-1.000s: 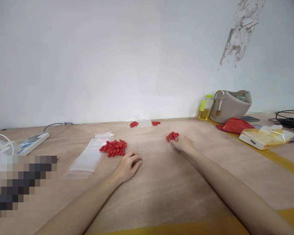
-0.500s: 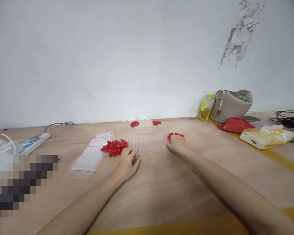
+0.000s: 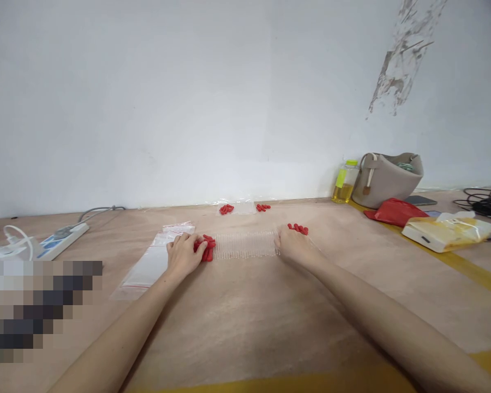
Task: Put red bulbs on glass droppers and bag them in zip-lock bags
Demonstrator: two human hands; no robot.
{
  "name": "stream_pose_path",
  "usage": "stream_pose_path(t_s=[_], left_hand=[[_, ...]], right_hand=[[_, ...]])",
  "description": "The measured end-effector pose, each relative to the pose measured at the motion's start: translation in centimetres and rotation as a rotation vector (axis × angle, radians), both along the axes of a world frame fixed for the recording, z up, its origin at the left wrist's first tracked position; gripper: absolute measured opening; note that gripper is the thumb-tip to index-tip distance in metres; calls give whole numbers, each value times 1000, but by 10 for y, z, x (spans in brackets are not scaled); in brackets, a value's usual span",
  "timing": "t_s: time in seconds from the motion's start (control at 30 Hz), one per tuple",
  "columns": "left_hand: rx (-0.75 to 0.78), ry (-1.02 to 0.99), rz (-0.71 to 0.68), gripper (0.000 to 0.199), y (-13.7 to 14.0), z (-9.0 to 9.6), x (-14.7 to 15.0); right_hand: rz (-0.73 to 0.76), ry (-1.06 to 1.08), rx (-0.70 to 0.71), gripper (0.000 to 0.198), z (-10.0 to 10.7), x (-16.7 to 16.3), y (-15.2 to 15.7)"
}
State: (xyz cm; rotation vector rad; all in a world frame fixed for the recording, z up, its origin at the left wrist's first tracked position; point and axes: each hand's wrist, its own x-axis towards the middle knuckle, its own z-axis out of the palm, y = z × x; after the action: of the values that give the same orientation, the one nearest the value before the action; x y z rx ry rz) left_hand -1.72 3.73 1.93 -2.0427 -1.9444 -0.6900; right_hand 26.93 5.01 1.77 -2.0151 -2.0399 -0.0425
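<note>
A row of thin clear tubes (image 3: 245, 245) lies side by side on the wooden tabletop. At its left end is a heap of small red bulb-like pieces (image 3: 207, 249). My left hand (image 3: 183, 255) curls over that heap, thumb and fingers around the pieces, and hides part of it. At the other end of the row, my right hand (image 3: 293, 245) is closed, fingertips down against the last tubes; what it pinches cannot be made out. Just beyond its knuckles sit several more red pieces (image 3: 298, 228).
Flat zip bags (image 3: 145, 266) lie left of the heap. Two small red groups on clear plastic (image 3: 244, 207) are by the wall. A power strip (image 3: 63, 240) stands at left. Right are a bottle (image 3: 345, 183), a grey bag (image 3: 387, 180), a red pouch (image 3: 396, 212) and a tissue pack (image 3: 448, 231).
My left hand has moved left from the tubes' near edge onto the red heap, pushing it tighter against the row. My right hand has shifted slightly, with fewer red pieces showing around it.
</note>
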Motion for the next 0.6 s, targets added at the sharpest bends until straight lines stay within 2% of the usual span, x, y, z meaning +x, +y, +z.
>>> stream_pose_path(t_s=[0.13, 0.2, 0.27, 0.4, 0.6], left_hand=[[-28, 8, -18, 27, 3, -1, -4], [-21, 17, -23, 27, 3, -2, -3], [-14, 18, -23, 26, 4, -4, -2], [-38, 2, -2, 23, 5, -4, -2], [-20, 18, 29, 18, 4, -3, 1]], right_hand=[[357, 111, 129, 22, -5, 0, -33], [529, 178, 196, 20, -14, 0, -45], [635, 239, 284, 20, -27, 0, -51], [690, 278, 411, 29, -47, -2, -49], [687, 284, 420, 29, -47, -3, -49]])
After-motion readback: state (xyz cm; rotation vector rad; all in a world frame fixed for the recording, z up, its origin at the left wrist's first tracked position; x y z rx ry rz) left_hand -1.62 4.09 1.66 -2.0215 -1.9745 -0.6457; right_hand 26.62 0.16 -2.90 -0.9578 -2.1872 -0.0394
